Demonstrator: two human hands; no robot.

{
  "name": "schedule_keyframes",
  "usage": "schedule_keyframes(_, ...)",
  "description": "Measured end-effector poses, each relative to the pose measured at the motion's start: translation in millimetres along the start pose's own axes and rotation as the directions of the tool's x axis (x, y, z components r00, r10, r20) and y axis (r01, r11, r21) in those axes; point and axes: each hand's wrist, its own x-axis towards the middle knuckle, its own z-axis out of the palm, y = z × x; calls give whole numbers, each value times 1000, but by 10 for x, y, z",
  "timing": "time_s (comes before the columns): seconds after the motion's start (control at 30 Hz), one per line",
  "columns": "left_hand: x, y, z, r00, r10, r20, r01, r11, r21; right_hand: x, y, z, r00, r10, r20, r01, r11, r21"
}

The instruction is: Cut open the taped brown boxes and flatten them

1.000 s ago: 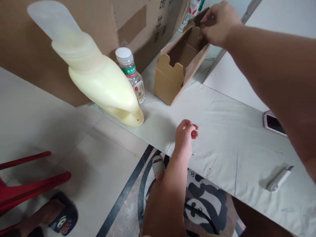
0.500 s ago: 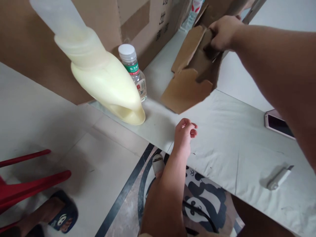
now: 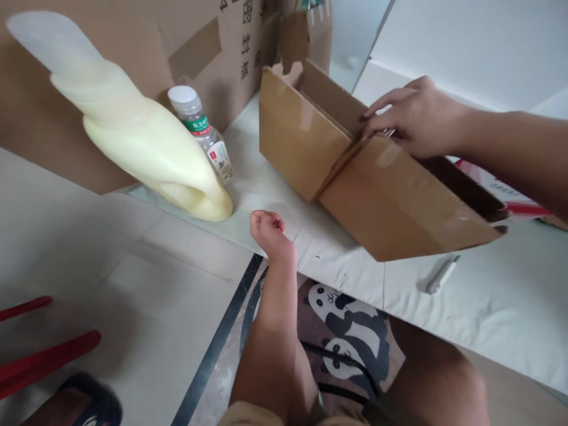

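My right hand [image 3: 415,118] grips the top edge of a brown cardboard box [image 3: 355,171] that lies tilted on the white-covered table [image 3: 488,307], its open flaps pointing away. My left hand [image 3: 268,231] rests at the table's near edge with its fingers curled and nothing in it, just in front of the box's near corner. A pale yellow plastic jug [image 3: 151,154] lies on its side to the left, and a small clear bottle with a white cap [image 3: 202,133] stands behind it.
A large cardboard panel [image 3: 133,53] with printed characters stands along the back left. A small white stick-shaped object [image 3: 441,275] lies on the table near the box. Red chair legs [image 3: 44,355] and a slippered foot [image 3: 84,408] are on the tiled floor.
My right hand has pulled the cardboard box from the far end of the table towards me and laid it flat. The box now covers the phone. My left hand stayed put.
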Motion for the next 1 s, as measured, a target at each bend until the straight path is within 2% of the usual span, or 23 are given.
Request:
schedule_keyframes(0.03, -5, -8, 7, 1000, 10, -3, -10, 1000, 5, -114, -77, -147, 999, 27, -30, -27, 1000, 9)
schedule_keyframes(0.1, -21, -33, 28, 1000, 26, -6, -26, 1000, 11, -168, -139, -465, 996, 84, -33, -83, 996, 36)
schedule_keyframes(0.13, -32, -49, 41, 999, 41, -5, -41, 999, 14, -119, -121, -626, 995, 102, 17, -103, 994, 38)
schedule_keyframes(0.17, -45, -66, 55, 998, 60, -2, -59, 998, 18, -37, -78, -782, 986, 106, 128, -109, 994, 14)
schedule_keyframes(0.2, -61, -84, 69, 997, 77, 5, -77, 997, 22, 60, -17, -924, 956, 94, 279, -88, 996, -34)
schedule_keyframes(0.23, -78, -102, 84, 996, 89, 10, -90, 996, 25, 157, 51, -1044, 885, 73, 460, -30, 994, -101)
schedule_keyframes(0.27, -95, -120, 98, 995, 96, 15, -96, 995, 28, 242, 116, -1139, 788, 51, 613, 57, 986, -155)
schedule_keyframes(0.3, -111, -137, 111, 995, 96, 21, -97, 995, 33, 307, 171, -1203, 693, 39, 720, 139, 972, -187)
schedule_keyframes(0.33, -125, -153, 124, 995, 94, 27, -95, 995, 39, 352, 211, -1240, 625, 35, 780, 200, 959, -203)
schedule_keyframes(0.37, -135, -169, 135, 995, 90, 35, -91, 995, 46, 378, 234, -1255, 600, 34, 799, 224, 952, -208)
schedule_keyframes(0.43, -143, -197, 154, 996, 78, 49, -81, 995, 62, 398, 235, -1251, 619, 52, 783, 169, 966, -197)
schedule_keyframes(0.53, -137, -232, 178, 996, 67, 59, -71, 994, 82, 411, 159, -1296, 661, 158, 734, 19, 974, -228)
schedule_keyframes(0.63, -138, -259, 201, 995, 68, 69, -74, 993, 89, 363, 5, -1497, 720, 324, 613, -27, 896, -442)
schedule_keyframes(0.73, -159, -282, 220, 994, 51, 100, -60, 995, 84, 132, -201, -1805, 843, 393, 367, -78, 765, -640)
schedule_keyframes(0.8, -179, -300, 228, 991, 45, 123, -55, 995, 81, -145, -288, -2039, 914, 374, 159, -176, 718, -674)
schedule_keyframes(0.83, -189, -311, 231, 990, 39, 132, -51, 995, 85, -315, -295, -2162, 934, 354, 41, -240, 711, -662)
schedule_keyframes(0.9, -214, -338, 238, 989, 20, 148, -36, 994, 102, -706, -217, -2412, 941, 289, -177, -337, 730, -594)
schedule_keyframes(0.97, -245, -372, 249, 985, 4, 171, -26, 992, 123, -1139, -45, -2639, 909, 242, -340, -394, 769, -504)
schedule_keyframes(1.0, -266, -392, 257, 982, 4, 187, -29, 991, 131, -1359, 55, -2728, 884, 263, -386, -426, 791, -439)
